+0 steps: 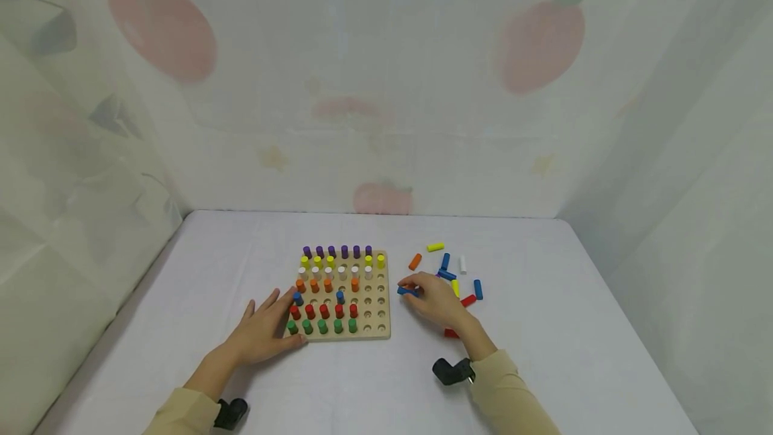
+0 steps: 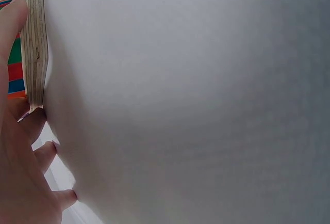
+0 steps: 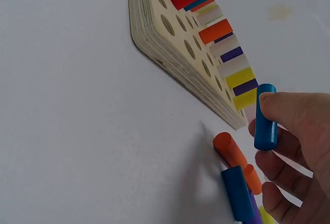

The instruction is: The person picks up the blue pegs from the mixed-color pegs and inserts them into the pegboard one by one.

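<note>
A person sits at a white table (image 1: 543, 354) sorting coloured pegs into a wooden pegboard (image 1: 386, 287) by row. The right hand (image 1: 436, 302) pinches a blue peg (image 3: 265, 118) between thumb and fingers, just right of the board, beside a scatter of loose pegs (image 1: 449, 274). The left hand (image 1: 266, 331) lies flat, fingers straight, steadying the board's near-left corner. The blue row holds two pegs, so the next move likely calls for carrying this peg to an open hole there and seating it upright.
</note>
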`<act>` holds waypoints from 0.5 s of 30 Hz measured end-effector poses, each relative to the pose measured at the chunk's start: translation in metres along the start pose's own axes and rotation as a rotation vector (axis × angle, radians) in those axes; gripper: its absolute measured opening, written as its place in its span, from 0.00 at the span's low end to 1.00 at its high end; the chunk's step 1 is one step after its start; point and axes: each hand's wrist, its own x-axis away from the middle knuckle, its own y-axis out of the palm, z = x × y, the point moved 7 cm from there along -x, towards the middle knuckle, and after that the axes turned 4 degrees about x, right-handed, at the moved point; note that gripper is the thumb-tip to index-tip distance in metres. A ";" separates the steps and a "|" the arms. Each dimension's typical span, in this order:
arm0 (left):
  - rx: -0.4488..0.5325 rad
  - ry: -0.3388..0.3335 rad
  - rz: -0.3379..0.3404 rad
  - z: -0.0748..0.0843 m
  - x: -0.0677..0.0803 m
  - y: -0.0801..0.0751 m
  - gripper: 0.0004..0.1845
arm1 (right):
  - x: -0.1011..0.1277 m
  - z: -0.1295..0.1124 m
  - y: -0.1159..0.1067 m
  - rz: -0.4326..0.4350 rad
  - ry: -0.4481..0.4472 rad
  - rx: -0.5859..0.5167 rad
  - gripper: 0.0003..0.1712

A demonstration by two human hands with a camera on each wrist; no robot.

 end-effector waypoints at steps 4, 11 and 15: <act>0.006 -0.001 0.003 -0.001 0.000 0.001 0.54 | -0.002 -0.003 -0.002 0.008 -0.006 -0.002 0.13; 0.006 -0.006 -0.001 0.000 0.000 0.000 0.54 | -0.005 -0.012 -0.007 0.057 -0.040 -0.023 0.13; 0.005 -0.008 0.000 0.000 0.000 0.000 0.54 | -0.007 -0.016 -0.008 0.066 -0.045 -0.029 0.13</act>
